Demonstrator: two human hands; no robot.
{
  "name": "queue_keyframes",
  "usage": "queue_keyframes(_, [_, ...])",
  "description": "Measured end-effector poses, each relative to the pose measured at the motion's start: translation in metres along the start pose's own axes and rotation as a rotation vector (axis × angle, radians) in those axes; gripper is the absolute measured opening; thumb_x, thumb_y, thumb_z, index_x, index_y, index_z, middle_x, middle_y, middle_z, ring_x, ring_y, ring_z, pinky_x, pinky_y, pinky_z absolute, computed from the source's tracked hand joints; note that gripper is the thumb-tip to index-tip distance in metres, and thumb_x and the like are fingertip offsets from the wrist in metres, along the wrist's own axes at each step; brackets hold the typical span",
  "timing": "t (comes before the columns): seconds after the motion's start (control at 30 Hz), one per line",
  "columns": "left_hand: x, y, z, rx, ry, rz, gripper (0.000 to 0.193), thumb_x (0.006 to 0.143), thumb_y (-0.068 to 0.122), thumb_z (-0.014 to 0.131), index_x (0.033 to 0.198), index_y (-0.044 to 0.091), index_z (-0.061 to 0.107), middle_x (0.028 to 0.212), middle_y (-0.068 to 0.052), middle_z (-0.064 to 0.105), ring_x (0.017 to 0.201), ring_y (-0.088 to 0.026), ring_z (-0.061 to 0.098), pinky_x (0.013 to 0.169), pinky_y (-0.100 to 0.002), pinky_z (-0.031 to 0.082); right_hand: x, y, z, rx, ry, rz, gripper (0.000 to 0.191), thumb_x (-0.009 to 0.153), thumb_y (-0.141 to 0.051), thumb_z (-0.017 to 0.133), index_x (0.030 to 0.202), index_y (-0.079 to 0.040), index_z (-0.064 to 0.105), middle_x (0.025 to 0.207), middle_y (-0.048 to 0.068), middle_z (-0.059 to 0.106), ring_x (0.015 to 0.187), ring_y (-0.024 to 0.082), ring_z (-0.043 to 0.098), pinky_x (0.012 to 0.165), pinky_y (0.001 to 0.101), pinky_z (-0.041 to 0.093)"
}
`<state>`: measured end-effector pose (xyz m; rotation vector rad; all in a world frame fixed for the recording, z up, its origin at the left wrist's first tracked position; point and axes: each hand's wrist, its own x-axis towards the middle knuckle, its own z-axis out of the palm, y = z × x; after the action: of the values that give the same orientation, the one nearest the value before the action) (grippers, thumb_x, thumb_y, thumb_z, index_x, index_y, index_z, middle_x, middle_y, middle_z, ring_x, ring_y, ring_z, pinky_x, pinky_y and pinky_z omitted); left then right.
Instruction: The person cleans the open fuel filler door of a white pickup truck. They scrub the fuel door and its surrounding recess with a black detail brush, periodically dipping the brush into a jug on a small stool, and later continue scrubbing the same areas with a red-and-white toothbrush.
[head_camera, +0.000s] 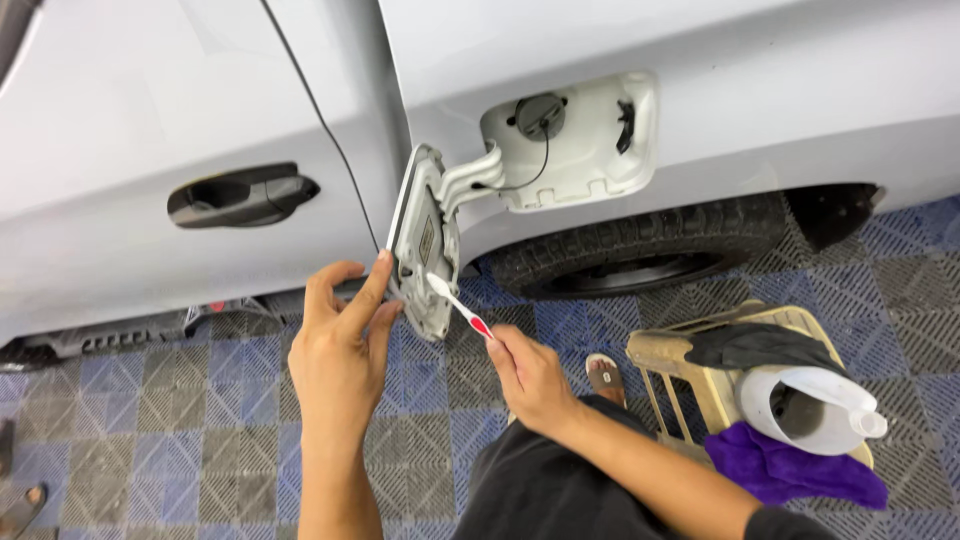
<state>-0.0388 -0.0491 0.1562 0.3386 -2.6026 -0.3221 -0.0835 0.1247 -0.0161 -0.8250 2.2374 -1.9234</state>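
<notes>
A silver car's fuel door stands swung open, its inner side facing me. My left hand steadies the door's lower left edge with raised fingers. My right hand is closed around a red and white toothbrush, whose bristle head rests against the inner face of the door. Behind the door is the white fuel recess with a black filler cap on a tether.
A black door handle is at the left. The rear tyre sits below the recess. At the right stands a beige stool bearing a dark cloth, a cut white jug and a purple cloth. The floor is blue and grey grid tile.
</notes>
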Motion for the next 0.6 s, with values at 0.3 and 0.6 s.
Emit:
queue_keyframes(0.3, [-0.002, 0.003, 0.004, 0.021, 0.028, 0.024, 0.046, 0.088, 0.016, 0.079, 0.133, 0.022, 0.072, 0.119, -0.006, 0.064, 0.069, -0.014, 0.056, 0.059, -0.031, 0.049, 0.008, -0.006, 0.021, 0.285, -0.128, 0.266, 0.020, 0.107, -0.020, 0.053, 0.104, -0.002, 0.064, 0.061, 0.004, 0.053, 0.052, 0.009, 0.049, 0.047, 0.0295, 0.041])
queue_keyframes(0.6, [-0.003, 0.006, 0.006, 0.083, 0.011, -0.026, 0.045, 0.087, 0.017, 0.079, 0.132, 0.020, 0.072, 0.117, -0.006, 0.064, 0.067, -0.014, 0.054, 0.057, -0.032, 0.048, 0.003, -0.007, 0.035, 0.567, -0.307, 0.215, 0.024, 0.114, -0.021, 0.046, 0.100, -0.004, 0.054, 0.067, -0.003, 0.049, 0.057, 0.006, 0.045, 0.052, 0.0267, 0.040])
